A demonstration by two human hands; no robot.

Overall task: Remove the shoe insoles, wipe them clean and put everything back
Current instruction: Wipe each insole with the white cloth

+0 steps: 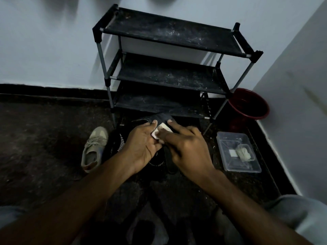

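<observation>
The dark insole (160, 117) sits between my hands, its toe end pointing to twelve o'clock toward the shoe rack (168, 71). My left hand (141, 144) grips it from nine o'clock, thumb laid on top and fingers curled beneath. My right hand (185, 147) comes in from four o'clock and presses the white wipe (160, 130) onto the insole, forefinger stretched along its far edge; whether my thumb pinches the wipe I cannot tell. Both forearms reach forward, wrists close together. A beige shoe (93, 149) lies at nine o'clock, a clear tub (230, 138) at three, a red bucket (247, 105) at two.
</observation>
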